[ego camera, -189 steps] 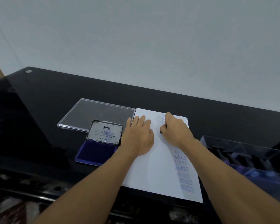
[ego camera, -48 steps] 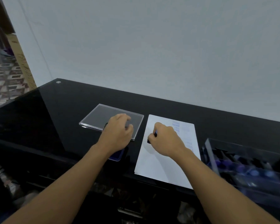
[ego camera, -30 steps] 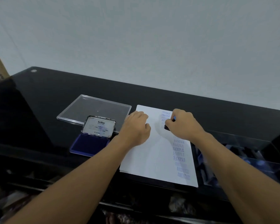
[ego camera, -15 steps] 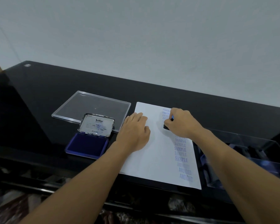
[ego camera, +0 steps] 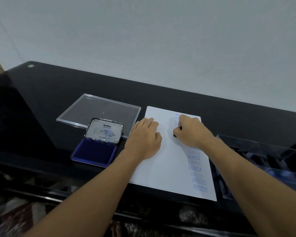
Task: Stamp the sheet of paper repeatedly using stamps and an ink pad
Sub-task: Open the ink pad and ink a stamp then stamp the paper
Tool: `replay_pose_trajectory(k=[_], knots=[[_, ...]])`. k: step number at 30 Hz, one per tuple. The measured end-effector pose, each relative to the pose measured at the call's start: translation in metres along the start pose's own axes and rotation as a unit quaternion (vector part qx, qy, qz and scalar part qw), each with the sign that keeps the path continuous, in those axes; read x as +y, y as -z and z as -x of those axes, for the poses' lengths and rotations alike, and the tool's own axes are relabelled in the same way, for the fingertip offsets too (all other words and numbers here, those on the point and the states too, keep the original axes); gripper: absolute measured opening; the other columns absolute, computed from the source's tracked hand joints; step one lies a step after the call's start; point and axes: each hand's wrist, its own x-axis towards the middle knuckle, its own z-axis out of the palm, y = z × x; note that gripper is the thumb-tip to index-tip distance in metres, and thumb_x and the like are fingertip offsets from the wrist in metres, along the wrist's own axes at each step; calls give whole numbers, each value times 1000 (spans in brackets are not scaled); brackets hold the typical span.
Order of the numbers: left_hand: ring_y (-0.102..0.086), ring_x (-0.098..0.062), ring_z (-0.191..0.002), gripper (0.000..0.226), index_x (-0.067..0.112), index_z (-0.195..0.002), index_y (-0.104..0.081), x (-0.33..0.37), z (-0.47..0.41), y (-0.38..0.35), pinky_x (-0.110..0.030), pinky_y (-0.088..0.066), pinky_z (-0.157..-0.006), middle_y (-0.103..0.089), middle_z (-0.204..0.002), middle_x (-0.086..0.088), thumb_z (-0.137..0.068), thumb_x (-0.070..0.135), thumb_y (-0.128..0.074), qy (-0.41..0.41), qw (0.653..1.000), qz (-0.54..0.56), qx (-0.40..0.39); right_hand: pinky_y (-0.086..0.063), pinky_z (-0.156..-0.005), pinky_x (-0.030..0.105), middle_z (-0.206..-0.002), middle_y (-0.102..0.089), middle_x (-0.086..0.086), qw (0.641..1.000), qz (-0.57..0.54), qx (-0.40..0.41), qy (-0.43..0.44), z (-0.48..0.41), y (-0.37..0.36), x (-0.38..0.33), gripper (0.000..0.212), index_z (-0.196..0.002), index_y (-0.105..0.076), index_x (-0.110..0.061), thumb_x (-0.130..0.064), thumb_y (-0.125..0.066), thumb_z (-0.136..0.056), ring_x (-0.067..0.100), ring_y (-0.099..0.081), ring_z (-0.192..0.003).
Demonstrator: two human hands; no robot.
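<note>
Down on the paper point(ego camera: 169, 161), my right hand point(ego camera: 193, 132) curls round a dark stamp point(ego camera: 175, 135); my left hand point(ego camera: 143, 139) lies flat at its left edge, the open ink pad point(ego camera: 94, 153) just beyond.

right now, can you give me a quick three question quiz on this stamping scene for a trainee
1. True or false: the ink pad lies open.
2. Which hand grips the stamp? A left, B right, C neither.
3. Fill in: the left hand rests on the ____.
Key: 1 true. 2 B, the right hand. 3 paper.
</note>
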Motion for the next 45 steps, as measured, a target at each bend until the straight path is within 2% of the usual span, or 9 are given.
replay_pose_trajectory(k=[6,11,17,21,24,32,35,40,45], knots=[[-43,-22,-124,43,7,-125,-57,0,1,-1,-41,-33,-112,-55,-132,-6,-91,24,-37,-3,1000,-2,-3,-40,-53,33,-80,-55,6,999,-10,31,-24,1,-13,0,11,-87,-38,-16,-21,-44,-95,22,-51,-65],[-39,-22,-131,43,8,-130,-55,0,0,0,-41,-29,-115,-51,-138,-6,-94,23,-38,-1,1000,-5,-12,-33,-51,32,-76,-53,10,998,-19,63,-19,5,-21,1,10,-83,-36,-13,-15,-41,-92,22,-41,-63],[-40,-23,-130,49,8,-129,-55,1,1,-1,-41,-30,-114,-52,-137,-7,-90,27,-32,2,1000,-11,-11,-35,-52,33,-79,-54,9,998,-43,44,-26,0,-19,0,15,-80,-36,-14,-15,-44,-93,21,-43,-63],[-34,-24,-138,44,9,-134,-52,0,1,-1,-43,-26,-117,-47,-145,-7,-95,23,-37,8,1000,-10,-24,-28,-50,28,-75,-48,4,998,-45,31,-24,-1,-12,-3,26,-74,-31,-17,-13,-47,-94,16,-39,-60],[-31,-23,-141,43,10,-137,-49,1,1,-1,-43,-24,-118,-43,-149,-7,-97,23,-38,12,999,-12,-31,-26,-50,28,-75,-46,5,998,-51,25,-25,-4,-11,-3,26,-73,-31,-17,-11,-47,-92,16,-38,-60],[-32,-22,-139,42,10,-136,-50,3,1,1,-40,-23,-118,-43,-148,-6,-97,22,-39,10,999,-17,-30,-37,-52,33,-76,-54,7,996,-63,50,-35,-1,-19,-2,17,-78,-36,-16,-13,-45,-92,20,-45,-63],[-32,-23,-139,42,10,-136,-49,4,1,1,-41,-23,-119,-43,-148,-7,-98,22,-38,11,999,-14,-33,-37,-52,35,-73,-53,6,996,-54,70,-30,1,-24,-1,16,-78,-36,-16,-14,-44,-92,21,-46,-62],[-31,-24,-141,42,10,-137,-49,3,2,0,-42,-23,-118,-42,-149,-7,-98,22,-39,11,999,-15,-34,-31,-51,26,-74,-49,1,996,-55,57,-31,-3,-16,-4,27,-74,-34,-20,-15,-47,-96,14,-45,-61],[-32,-24,-139,41,9,-135,-51,3,1,0,-42,-23,-118,-44,-147,-7,-97,21,-39,13,999,-12,-28,-38,-51,33,-76,-53,5,995,-59,61,-45,-4,-19,-4,19,-77,-36,-18,-14,-45,-93,19,-47,-63]])
